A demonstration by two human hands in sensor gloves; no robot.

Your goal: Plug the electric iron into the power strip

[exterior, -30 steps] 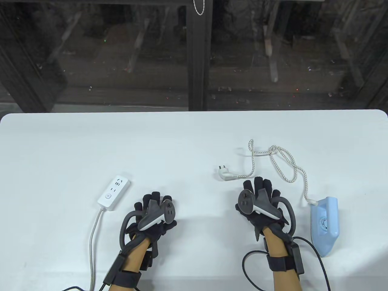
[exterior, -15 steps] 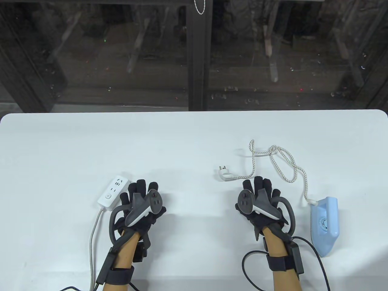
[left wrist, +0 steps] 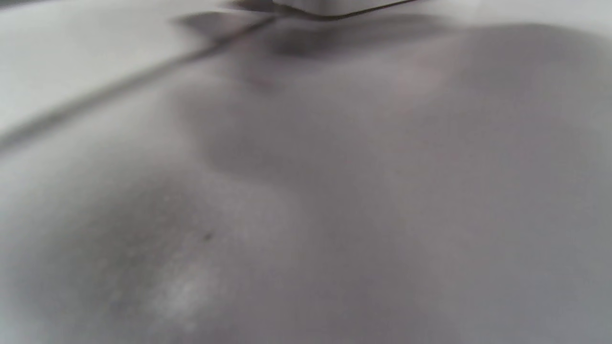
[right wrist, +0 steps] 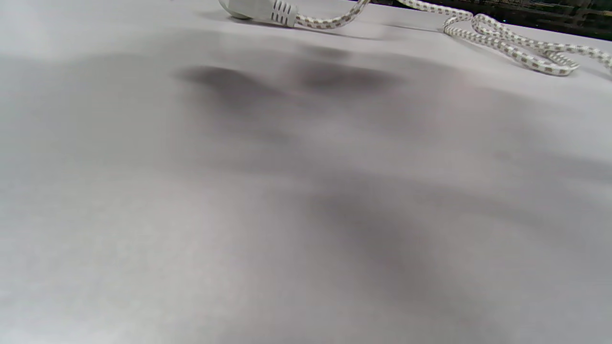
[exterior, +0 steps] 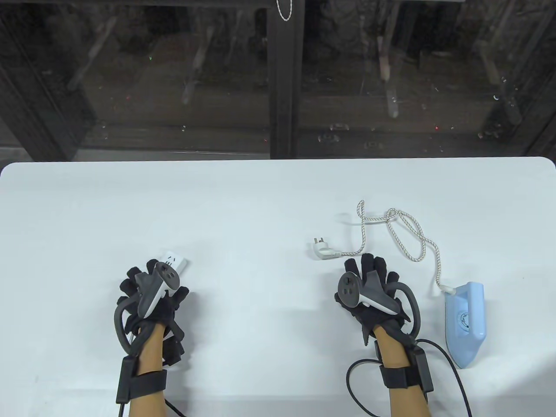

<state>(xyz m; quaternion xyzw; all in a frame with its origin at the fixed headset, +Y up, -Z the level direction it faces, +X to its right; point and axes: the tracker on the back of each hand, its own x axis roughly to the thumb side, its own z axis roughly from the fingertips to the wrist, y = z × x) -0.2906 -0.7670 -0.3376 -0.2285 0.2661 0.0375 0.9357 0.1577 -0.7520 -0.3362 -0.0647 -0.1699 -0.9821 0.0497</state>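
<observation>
The white power strip (exterior: 176, 260) lies left of centre; only its far end shows beyond my left hand (exterior: 150, 280), which lies over the rest of it. Whether the fingers grip it is hidden. The left wrist view shows only the strip's edge (left wrist: 334, 5) above blurred table. The light blue iron (exterior: 467, 321) lies at the right. Its braided cord (exterior: 408, 236) loops back to the white plug (exterior: 321, 249), which lies loose on the table. My right hand (exterior: 369, 276) rests flat with fingers spread, just in front of the plug and not touching it. The right wrist view shows the plug (right wrist: 258, 8) and cord (right wrist: 502, 36).
The white table (exterior: 260, 200) ends at a dark window wall behind. A black glove cable (exterior: 354, 382) loops by my right forearm near the front edge. The iron lies close to the right of my right wrist.
My left hand has moved left and forward from the table's middle onto the power strip, covering most of it. My right hand has barely moved. Plug, cord and iron are unmoved.
</observation>
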